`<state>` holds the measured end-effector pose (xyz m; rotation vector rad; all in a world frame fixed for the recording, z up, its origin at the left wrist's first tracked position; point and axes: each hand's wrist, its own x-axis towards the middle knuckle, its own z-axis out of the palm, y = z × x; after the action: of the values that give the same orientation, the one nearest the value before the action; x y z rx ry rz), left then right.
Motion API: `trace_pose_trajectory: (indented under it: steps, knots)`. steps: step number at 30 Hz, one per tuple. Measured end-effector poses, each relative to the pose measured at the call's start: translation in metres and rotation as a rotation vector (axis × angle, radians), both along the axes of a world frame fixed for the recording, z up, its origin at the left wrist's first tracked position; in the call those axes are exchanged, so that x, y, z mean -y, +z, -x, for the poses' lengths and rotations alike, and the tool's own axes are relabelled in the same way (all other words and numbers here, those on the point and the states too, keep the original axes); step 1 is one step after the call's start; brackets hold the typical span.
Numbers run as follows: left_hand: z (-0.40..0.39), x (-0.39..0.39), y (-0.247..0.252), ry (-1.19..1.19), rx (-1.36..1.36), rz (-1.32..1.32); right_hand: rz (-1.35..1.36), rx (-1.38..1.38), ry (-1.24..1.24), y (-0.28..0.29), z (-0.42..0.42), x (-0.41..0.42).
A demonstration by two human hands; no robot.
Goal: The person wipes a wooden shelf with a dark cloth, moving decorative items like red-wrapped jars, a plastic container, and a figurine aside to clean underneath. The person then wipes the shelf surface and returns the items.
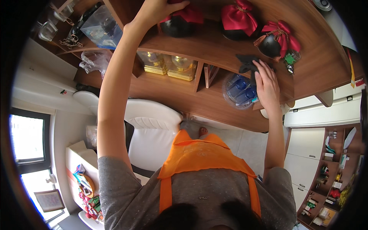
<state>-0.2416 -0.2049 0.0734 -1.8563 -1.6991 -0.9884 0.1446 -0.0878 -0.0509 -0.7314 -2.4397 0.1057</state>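
My left hand [161, 9] reaches up to the upper shelf and grips the red cloth top of a dark round jar [178, 26]; the picture's top edge cuts off part of the hand. My right hand [267, 83] holds a dark grey cloth [247, 63] against the shelf's front edge. To its upper right stand a second jar with a red cloth cover [240, 18] and a third, smaller jar [269, 46] tied with a tasselled cord. A small green-and-clear trinket [291, 59] lies beside the third jar.
Below the shelf are two gold ornaments in clear cases [180, 67], upright books [210, 75] and a clear round container with blue-capped bottles [241, 91]. A white padded chair [153, 138] stands at the lower left. A clear box [103, 28] sits on the left shelf.
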Motion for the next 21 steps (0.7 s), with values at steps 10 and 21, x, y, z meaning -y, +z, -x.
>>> trace_pose_trajectory:
  steps: [10,21]
  knots:
    - [0.029,-0.080,-0.019,-0.043,0.097,0.036,-0.079,-0.014,-0.087,-0.012,0.002,0.002]
    - [0.017,-0.028,-0.060,0.007,0.500,-0.071,-0.102,-0.005,-0.102,-0.013,0.005,0.003]
